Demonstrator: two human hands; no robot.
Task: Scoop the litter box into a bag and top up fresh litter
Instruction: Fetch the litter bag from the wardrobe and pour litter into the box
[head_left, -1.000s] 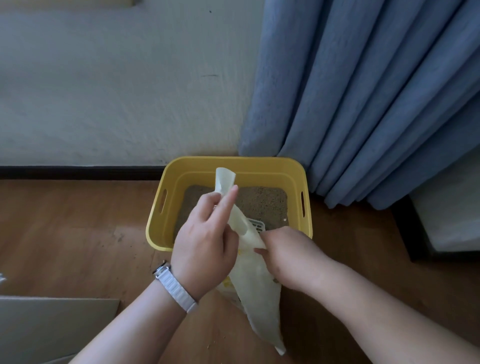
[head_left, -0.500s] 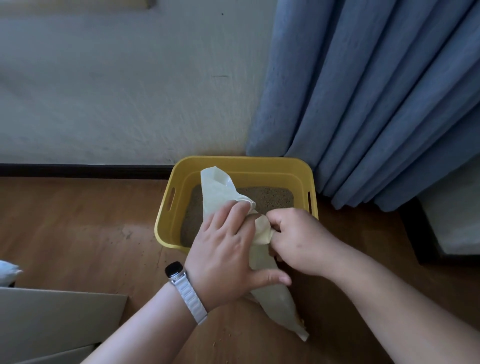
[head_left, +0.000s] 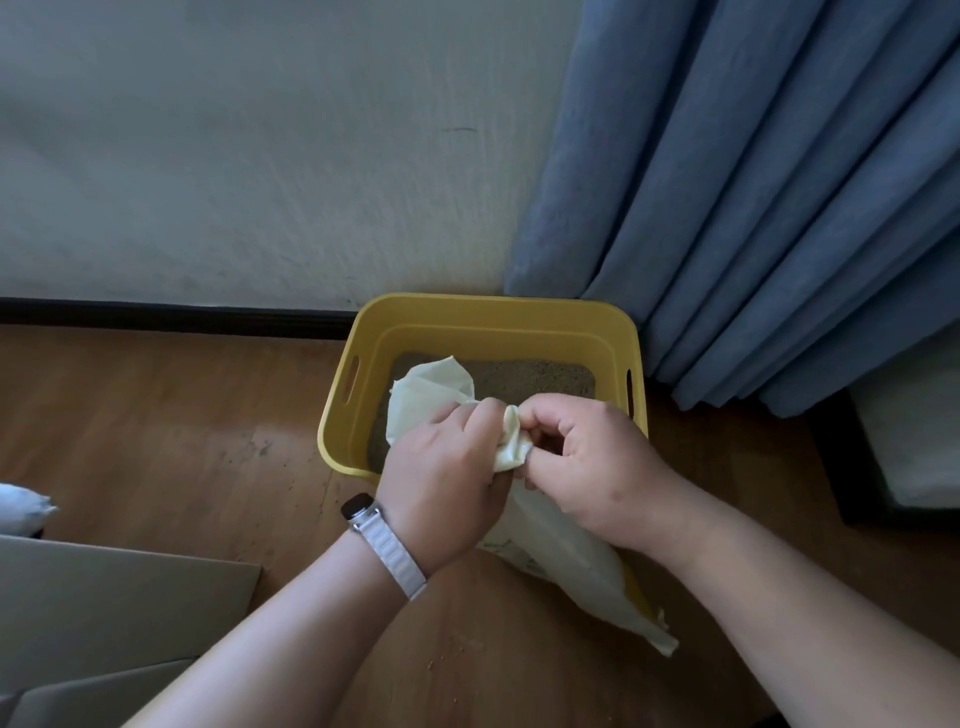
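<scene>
No readable text, label, brand or number anywhere; faint print on bag (head_left: 524, 558) too blurred.

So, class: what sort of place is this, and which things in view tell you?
Probably a room in a home: brown wooden floor, pleated blue fabric curtain, and a yellow plastic litter box against the pale wall.

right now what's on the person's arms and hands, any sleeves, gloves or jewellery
Both forearms are bare, with no sleeves in view, and neither the left hand nor the right hand wears a glove or a visible ring. The left wrist carries a watch: a dark, rounded-rectangle case on a white ribbed band. The right wrist is bare.
</scene>
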